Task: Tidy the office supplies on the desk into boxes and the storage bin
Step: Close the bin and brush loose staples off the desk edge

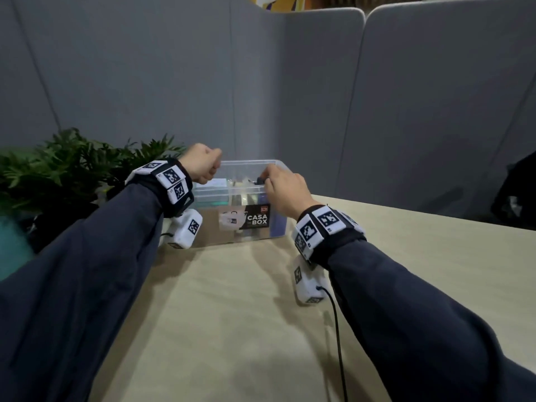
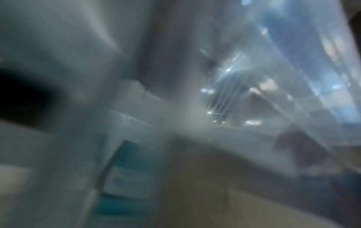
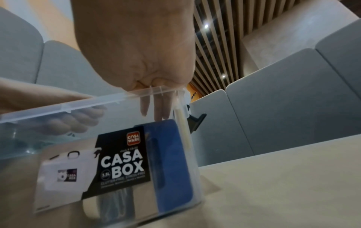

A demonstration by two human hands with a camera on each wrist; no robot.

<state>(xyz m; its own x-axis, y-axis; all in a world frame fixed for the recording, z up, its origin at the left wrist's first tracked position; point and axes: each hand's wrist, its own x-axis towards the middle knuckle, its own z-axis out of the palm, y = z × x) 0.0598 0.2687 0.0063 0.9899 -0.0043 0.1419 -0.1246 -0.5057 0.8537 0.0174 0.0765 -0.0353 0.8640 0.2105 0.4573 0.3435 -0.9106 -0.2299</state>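
A clear storage bin [image 1: 249, 162] [image 3: 58, 108] with a CASA BOX label stands on the beige desk [image 1: 232, 314]. Inside it a blue notebook [image 1: 277, 224] [image 3: 170, 162] stands upright against the right end, and a teal and white box [image 1: 214, 203] [image 2: 126, 169] lies at the left. My right hand [image 1: 269, 181] [image 3: 156, 117] reaches down into the bin, fingertips pinching the notebook's top edge. My left hand [image 1: 203, 165] [image 3: 78, 121] is curled at the bin's left rim and appears to grip it. The left wrist view is badly blurred.
A green plant [image 1: 72, 161] stands left of the bin. Grey partition panels [image 1: 406, 111] wall the desk's far side. A dark bag [image 1: 516, 195] sits at the far right. A black cable [image 1: 338, 329] hangs from my right wrist over the desk.
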